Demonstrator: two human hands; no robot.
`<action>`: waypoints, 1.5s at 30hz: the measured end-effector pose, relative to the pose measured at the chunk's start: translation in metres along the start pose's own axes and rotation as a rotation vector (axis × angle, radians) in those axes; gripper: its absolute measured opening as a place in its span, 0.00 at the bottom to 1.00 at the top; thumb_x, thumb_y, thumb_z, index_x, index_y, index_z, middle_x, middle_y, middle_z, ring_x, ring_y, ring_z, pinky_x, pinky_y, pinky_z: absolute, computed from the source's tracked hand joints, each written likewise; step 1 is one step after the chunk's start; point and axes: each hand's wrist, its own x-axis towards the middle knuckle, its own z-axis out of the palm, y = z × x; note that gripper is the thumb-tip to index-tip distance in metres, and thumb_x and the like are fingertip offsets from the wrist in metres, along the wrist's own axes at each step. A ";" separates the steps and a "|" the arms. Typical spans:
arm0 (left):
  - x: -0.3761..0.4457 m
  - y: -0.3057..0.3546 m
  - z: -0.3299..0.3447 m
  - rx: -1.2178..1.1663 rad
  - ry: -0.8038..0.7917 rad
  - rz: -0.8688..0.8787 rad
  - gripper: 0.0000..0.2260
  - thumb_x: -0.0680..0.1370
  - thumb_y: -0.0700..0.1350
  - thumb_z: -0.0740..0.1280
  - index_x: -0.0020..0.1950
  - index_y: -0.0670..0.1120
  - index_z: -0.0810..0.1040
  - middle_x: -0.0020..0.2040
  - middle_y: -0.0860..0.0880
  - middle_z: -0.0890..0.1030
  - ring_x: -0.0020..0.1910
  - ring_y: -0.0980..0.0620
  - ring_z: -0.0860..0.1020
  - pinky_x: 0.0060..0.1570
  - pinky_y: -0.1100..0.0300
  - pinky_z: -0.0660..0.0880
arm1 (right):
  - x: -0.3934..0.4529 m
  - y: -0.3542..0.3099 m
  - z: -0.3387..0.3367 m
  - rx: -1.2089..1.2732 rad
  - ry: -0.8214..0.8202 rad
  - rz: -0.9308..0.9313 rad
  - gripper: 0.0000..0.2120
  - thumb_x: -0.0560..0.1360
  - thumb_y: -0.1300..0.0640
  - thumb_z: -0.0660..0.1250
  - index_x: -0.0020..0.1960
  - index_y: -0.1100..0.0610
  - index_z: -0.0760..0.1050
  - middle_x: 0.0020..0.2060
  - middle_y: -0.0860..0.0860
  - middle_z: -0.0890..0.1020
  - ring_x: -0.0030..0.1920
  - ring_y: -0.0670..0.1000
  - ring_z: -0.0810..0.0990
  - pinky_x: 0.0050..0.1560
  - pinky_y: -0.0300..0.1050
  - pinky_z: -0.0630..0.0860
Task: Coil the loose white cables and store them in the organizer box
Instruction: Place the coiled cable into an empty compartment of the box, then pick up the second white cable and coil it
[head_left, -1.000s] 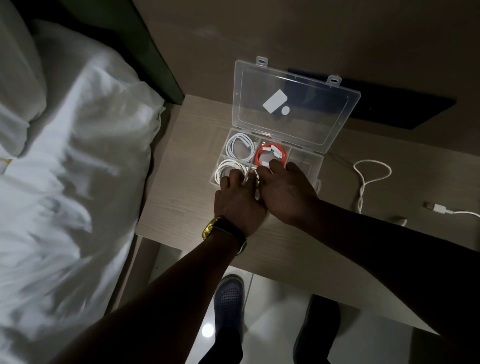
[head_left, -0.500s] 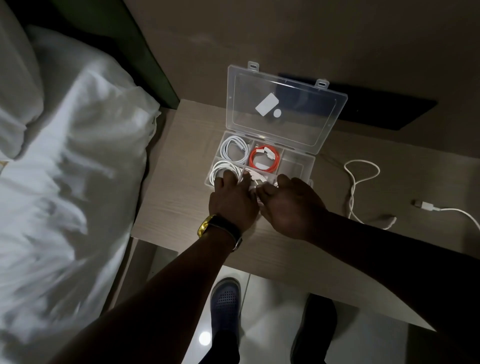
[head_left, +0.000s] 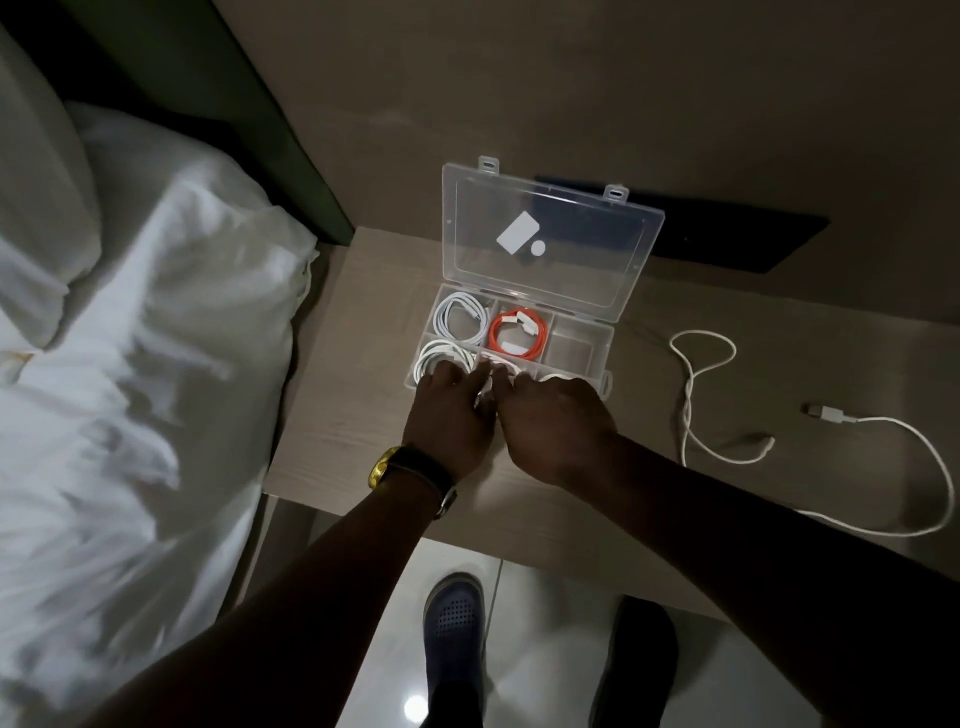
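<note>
From left to right: white bedding (head_left: 130, 364) lay beside our wooden table (head_left: 332, 415). Our left hand (head_left: 449, 415), a watch (head_left: 410, 467) on its wrist, and our right hand (head_left: 553, 421) met at the near row of the open organizer box (head_left: 582, 338), fingers curled on a white cable (head_left: 493, 364) in the middle near compartment; the exact grip we could not tell. Coiled white and orange cables (head_left: 519, 335) filled other compartments. Two loose white cables (head_left: 701, 395) lay on the table to the right of the box.

Bare forearms, no sleeves; left wrist bears a gold-cased watch (head_left: 384, 466) on a dark strap; perforated blue clog (head_left: 455, 613) below the hands.
</note>
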 end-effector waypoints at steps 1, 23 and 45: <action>-0.003 -0.001 0.000 -0.009 0.016 0.001 0.21 0.76 0.48 0.59 0.66 0.44 0.77 0.50 0.38 0.78 0.49 0.40 0.76 0.50 0.49 0.73 | -0.002 0.000 0.000 -0.007 -0.001 0.012 0.25 0.74 0.57 0.59 0.69 0.62 0.69 0.49 0.55 0.84 0.41 0.57 0.85 0.32 0.45 0.65; -0.044 0.032 -0.024 -0.246 0.309 0.075 0.15 0.76 0.44 0.66 0.62 0.46 0.79 0.54 0.45 0.78 0.54 0.43 0.76 0.51 0.44 0.73 | -0.059 0.167 0.046 0.456 0.243 0.854 0.22 0.76 0.53 0.64 0.66 0.63 0.71 0.61 0.64 0.78 0.62 0.65 0.74 0.64 0.52 0.63; -0.109 0.155 -0.011 -1.472 -0.505 -0.314 0.14 0.70 0.47 0.71 0.53 0.41 0.82 0.51 0.42 0.84 0.52 0.43 0.80 0.53 0.51 0.76 | -0.165 0.114 -0.013 1.153 0.050 0.118 0.15 0.76 0.41 0.61 0.62 0.34 0.75 0.49 0.41 0.79 0.55 0.46 0.77 0.54 0.36 0.73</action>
